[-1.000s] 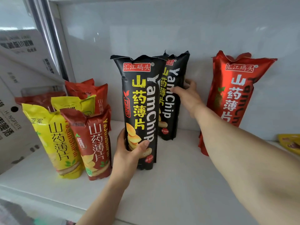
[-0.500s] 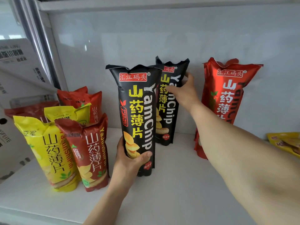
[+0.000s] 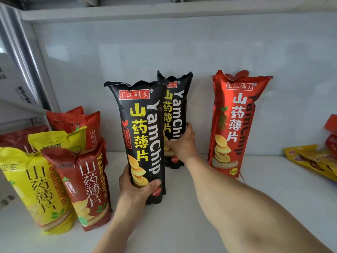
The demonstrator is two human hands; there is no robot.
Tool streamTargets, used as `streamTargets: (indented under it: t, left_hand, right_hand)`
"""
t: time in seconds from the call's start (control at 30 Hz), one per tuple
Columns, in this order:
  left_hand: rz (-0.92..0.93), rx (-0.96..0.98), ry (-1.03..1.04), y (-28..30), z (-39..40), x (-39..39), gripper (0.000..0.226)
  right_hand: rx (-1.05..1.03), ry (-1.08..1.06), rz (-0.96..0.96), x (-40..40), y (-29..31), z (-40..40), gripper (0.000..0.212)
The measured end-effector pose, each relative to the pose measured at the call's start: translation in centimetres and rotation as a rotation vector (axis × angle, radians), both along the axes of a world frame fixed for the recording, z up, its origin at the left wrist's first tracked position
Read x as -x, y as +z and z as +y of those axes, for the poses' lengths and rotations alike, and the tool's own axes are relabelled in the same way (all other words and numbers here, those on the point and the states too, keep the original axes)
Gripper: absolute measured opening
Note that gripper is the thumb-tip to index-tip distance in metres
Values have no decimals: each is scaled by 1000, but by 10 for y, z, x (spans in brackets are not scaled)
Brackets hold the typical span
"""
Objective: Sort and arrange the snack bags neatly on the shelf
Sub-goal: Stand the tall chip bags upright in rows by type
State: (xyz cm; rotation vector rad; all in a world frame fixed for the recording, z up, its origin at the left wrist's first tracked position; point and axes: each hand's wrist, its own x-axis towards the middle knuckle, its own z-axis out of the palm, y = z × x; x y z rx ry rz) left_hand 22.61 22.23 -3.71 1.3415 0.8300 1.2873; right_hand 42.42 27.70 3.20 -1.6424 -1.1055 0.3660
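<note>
A tall black YamChip bag (image 3: 142, 128) stands upright on the white shelf (image 3: 182, 216), and my left hand (image 3: 135, 190) grips its lower part. Behind it a second black YamChip bag (image 3: 176, 106) stands by the back wall; my right hand (image 3: 179, 143) is wrapped around its lower half. To the right a tall red YamChip bag (image 3: 235, 123) leans on the wall, untouched. At the left stands a cluster of shorter bags: a yellow bag (image 3: 32, 189) and a red bag (image 3: 89, 187) in front, more red and yellow ones behind.
Flat yellow snack packs (image 3: 313, 161) lie at the right edge of the shelf, with a red pack (image 3: 331, 136) above them. A metal frame post (image 3: 27, 57) and cardboard boxes (image 3: 12, 88) stand at the left. Another shelf board (image 3: 164, 13) runs overhead.
My right hand has slid down the rear black bag from its upper side to its lower half. My left hand keeps hold of the front black bag. The view has tilted up.
</note>
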Motion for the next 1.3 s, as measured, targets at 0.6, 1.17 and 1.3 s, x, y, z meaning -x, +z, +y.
streamTargets:
  t: [0.6, 1.17, 1.3]
  left_hand:
    - [9, 88, -70, 11, -9, -3, 75]
    - [48, 89, -43, 14, -4, -9, 78]
    - [72, 79, -37, 15, -3, -16, 76]
  right_hand:
    - [-44, 26, 274, -26, -35, -20, 86]
    - [35, -49, 206, -31, -60, -36, 88]
    - [105, -143, 99, -23, -65, -55, 68]
